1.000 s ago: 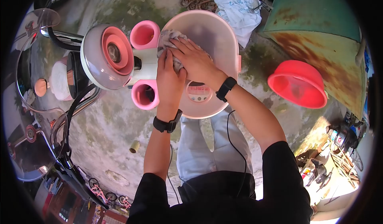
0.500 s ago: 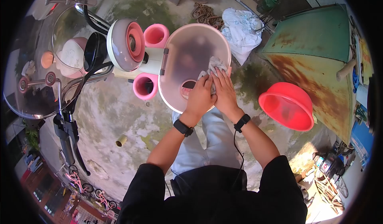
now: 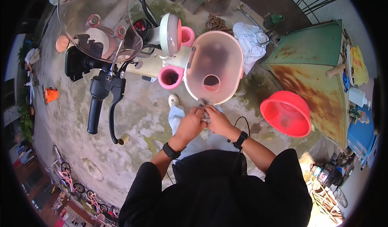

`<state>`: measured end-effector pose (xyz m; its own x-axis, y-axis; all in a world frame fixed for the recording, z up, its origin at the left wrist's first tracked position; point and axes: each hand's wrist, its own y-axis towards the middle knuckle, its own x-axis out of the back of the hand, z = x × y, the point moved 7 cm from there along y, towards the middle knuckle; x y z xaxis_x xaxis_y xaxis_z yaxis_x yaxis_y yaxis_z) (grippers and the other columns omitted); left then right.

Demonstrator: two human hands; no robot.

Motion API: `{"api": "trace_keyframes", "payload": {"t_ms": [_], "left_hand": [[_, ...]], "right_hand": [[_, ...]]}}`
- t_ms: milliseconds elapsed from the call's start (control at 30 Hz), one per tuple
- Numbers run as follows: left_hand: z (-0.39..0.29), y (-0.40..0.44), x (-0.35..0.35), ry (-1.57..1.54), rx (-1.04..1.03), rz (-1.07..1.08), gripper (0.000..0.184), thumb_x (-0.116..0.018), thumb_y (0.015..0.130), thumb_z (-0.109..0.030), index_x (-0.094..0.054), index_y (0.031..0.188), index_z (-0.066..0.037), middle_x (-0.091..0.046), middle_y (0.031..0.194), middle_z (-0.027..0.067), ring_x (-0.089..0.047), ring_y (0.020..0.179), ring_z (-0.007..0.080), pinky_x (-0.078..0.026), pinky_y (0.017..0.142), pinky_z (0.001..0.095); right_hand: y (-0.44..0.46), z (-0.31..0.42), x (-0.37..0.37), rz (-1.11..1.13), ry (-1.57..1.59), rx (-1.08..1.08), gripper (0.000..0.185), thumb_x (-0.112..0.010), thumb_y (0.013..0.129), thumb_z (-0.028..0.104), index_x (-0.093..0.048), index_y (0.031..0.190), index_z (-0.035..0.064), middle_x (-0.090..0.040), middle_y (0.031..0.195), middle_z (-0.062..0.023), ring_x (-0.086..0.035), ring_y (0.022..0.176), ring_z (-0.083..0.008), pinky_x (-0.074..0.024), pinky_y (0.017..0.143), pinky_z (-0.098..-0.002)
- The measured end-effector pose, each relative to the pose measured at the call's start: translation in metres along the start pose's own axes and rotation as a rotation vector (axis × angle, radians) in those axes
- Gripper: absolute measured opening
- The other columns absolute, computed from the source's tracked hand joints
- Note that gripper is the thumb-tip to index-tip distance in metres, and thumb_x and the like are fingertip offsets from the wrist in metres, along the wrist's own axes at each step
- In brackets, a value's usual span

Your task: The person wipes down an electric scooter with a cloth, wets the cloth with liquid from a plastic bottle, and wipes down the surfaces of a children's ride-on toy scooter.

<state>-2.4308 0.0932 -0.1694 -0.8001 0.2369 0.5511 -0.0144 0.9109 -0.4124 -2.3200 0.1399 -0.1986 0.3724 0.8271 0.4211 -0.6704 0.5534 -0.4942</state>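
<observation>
A grey cloth [image 3: 203, 103] is bunched between both hands at the near edge of a pale pink, translucent basket lid [image 3: 214, 57]. My left hand [image 3: 189, 124] grips the cloth from the left, fingers curled. Closed on its other side is my right hand [image 3: 219, 121], touching the left. The lid has a round window near its front and belongs to a scooter's front basket. Two pink cup holders, one of them a near one [image 3: 170, 77], sit left of the lid. Most of the cloth is hidden by my fingers.
The scooter's handlebar grip [image 3: 93, 115] and brake lever reach in at the left, under a clear windshield. A red basin [image 3: 286, 113] lies on the concrete at the right, near a rusty green metal box [image 3: 309, 73]. A white sack [image 3: 249, 45] is behind the lid.
Both hands have come off the lid's surface, toward my body, with the cloth still between them. The view has shifted, so the handlebar shows more fully at the left.
</observation>
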Motion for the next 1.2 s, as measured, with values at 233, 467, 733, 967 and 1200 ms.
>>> {"api": "trace_keyframes", "payload": {"t_ms": [233,467,733,967,1200], "left_hand": [[-0.090,-0.122,0.182,0.207,-0.492,-0.311,0.066,-0.079,0.066,-0.013,-0.060,0.129,-0.006,-0.062,0.122,0.0113,-0.065,0.092,0.0274,-0.055,0.077,0.0369],[-0.035,-0.197,0.294,0.183,-0.484,-0.707,0.064,-0.073,0.071,-0.007,-0.059,0.134,-0.003,-0.057,0.134,0.0175,-0.062,0.103,0.0346,-0.053,0.086,0.0410],[0.005,-0.191,0.293,0.010,-0.308,-0.614,0.059,-0.065,0.087,-0.007,-0.046,0.143,-0.001,-0.045,0.140,0.0260,-0.055,0.120,0.0441,-0.051,0.096,0.0455],[-0.017,-0.131,0.281,-0.100,-0.305,-0.593,0.059,-0.070,0.085,-0.014,-0.047,0.137,0.000,-0.046,0.137,0.0279,-0.061,0.108,0.0440,-0.055,0.086,0.0438],[-0.007,-0.178,0.272,0.113,-0.320,-0.603,0.057,-0.075,0.082,-0.019,-0.052,0.131,-0.001,-0.049,0.134,0.0248,-0.063,0.103,0.0426,-0.055,0.085,0.0463]], "right_hand": [[-0.044,0.195,0.025,-0.379,0.014,0.488,0.067,-0.077,0.077,0.007,-0.052,0.139,0.0021,-0.050,0.144,-0.0198,-0.053,0.131,-0.0375,-0.0483,0.104,-0.0436],[-0.009,0.353,-0.024,-0.614,-0.127,0.841,0.082,-0.084,0.067,0.016,-0.052,0.141,0.0042,-0.045,0.147,-0.0222,-0.045,0.134,-0.0446,-0.0356,0.113,-0.0554],[0.023,0.356,-0.049,-0.550,-0.312,0.734,0.075,-0.082,0.064,0.018,-0.058,0.134,0.0092,-0.052,0.142,-0.0142,-0.046,0.134,-0.0374,-0.0267,0.118,-0.0579],[0.030,0.336,-0.008,-0.700,-0.231,0.734,0.062,-0.077,0.073,0.018,-0.058,0.131,0.0079,-0.053,0.139,-0.0149,-0.047,0.132,-0.0389,-0.0316,0.117,-0.0512],[0.002,0.334,-0.041,-0.666,-0.199,0.728,0.063,-0.076,0.068,0.007,-0.061,0.129,0.0058,-0.056,0.136,-0.0155,-0.048,0.131,-0.0401,-0.0414,0.110,-0.0462]]}}
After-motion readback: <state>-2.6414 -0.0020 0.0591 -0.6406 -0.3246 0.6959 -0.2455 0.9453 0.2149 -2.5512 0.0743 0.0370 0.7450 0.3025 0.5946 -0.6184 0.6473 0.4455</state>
